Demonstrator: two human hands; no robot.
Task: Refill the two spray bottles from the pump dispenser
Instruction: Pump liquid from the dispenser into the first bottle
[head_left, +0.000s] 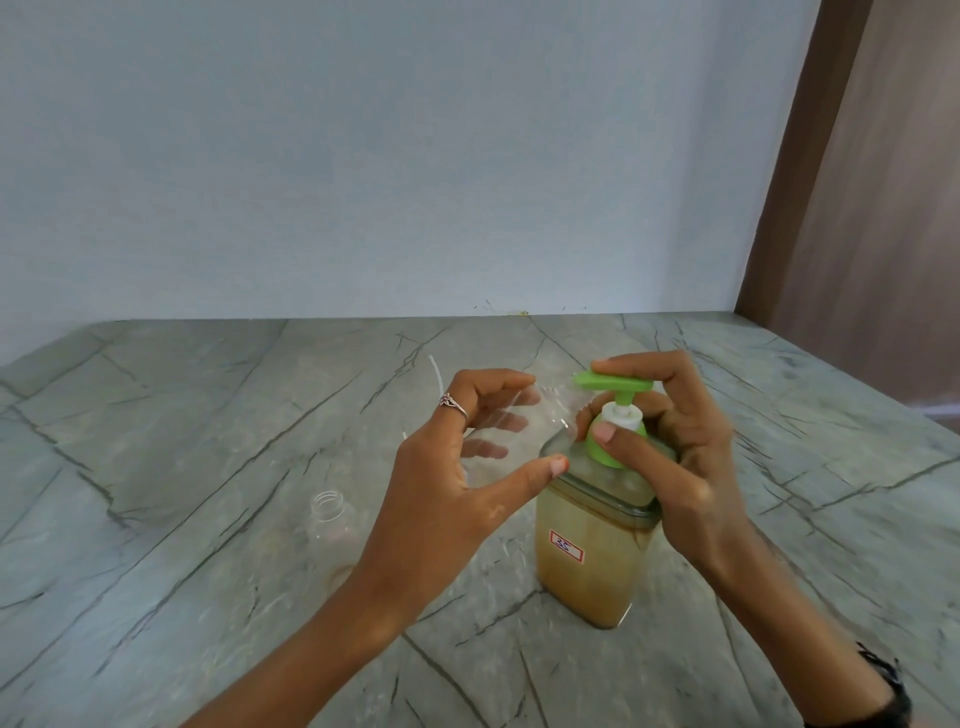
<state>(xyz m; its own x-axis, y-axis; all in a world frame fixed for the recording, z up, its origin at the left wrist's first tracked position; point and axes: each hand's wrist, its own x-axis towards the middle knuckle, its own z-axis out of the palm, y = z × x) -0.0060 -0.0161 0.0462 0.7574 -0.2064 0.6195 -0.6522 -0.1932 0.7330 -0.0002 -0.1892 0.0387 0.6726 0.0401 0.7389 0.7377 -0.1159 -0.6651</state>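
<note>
The pump dispenser (589, 577) is a square clear jar of tan liquid with a green pump head (615, 383), standing on the counter at centre right. My right hand (691, 447) grips its pump, forefinger on top of the head and thumb on the green collar. In my left hand (447, 483) is a clear spray bottle (548, 415) without its cap, tilted, its mouth close under the pump's spout; my fingers show through the plastic. A second clear bottle (330, 525) stands open and uncapped on the counter to the left.
A thin white tube (435, 371) sticks up behind my left hand; what it joins to is hidden. The grey veined stone counter (182, 415) runs back to a pale wall, with a brown wooden panel (857, 208) at the right.
</note>
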